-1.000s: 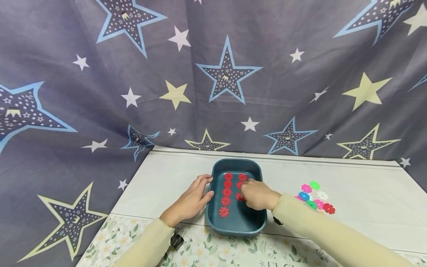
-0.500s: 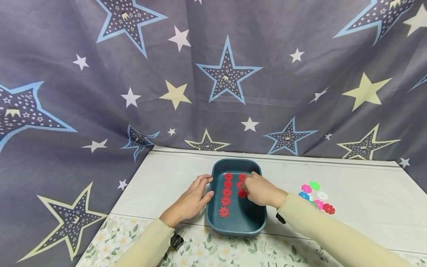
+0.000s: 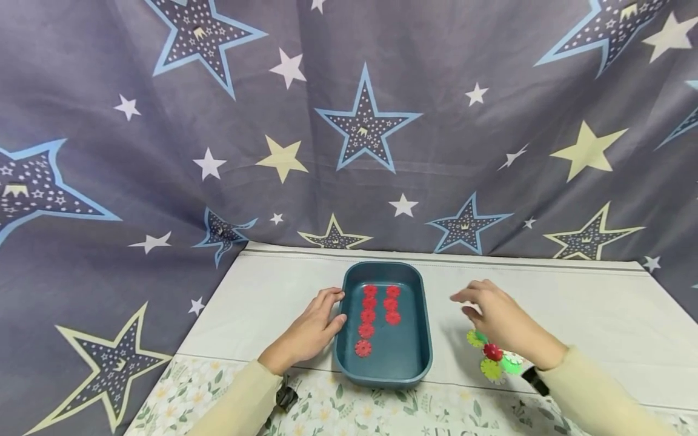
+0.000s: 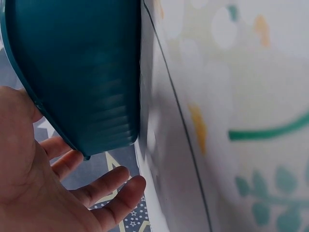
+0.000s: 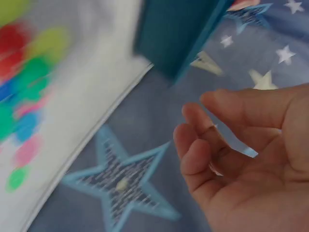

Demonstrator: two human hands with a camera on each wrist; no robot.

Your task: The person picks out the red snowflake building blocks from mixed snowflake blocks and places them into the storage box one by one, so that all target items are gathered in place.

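Observation:
A dark teal plastic tray [image 3: 400,354] lies on the table, holding red flower-shaped discs in two columns. Several discs form the left column [image 3: 366,330]; the right column [image 3: 392,304] has three. My left hand [image 3: 306,330] rests against the tray's left side, fingers extended and touching its rim, as the left wrist view also shows near the tray wall [image 4: 82,72]. To the right of the tray, my right hand [image 3: 498,318] hovers with loosely bent fingers and nothing between them. Below it lies a pile of coloured flower discs [image 3: 493,352], partly hidden by the hand and wrist.
White cloth [image 3: 294,266] covers the table's back part, and a floral-print cloth [image 3: 185,393] its front. A grey curtain with stars [image 3: 245,121] hangs behind and to the left.
My right hand has left the red discs in the tray and moved right, over the loose pile. The right column of three is now uncovered. My left hand stays at the tray.

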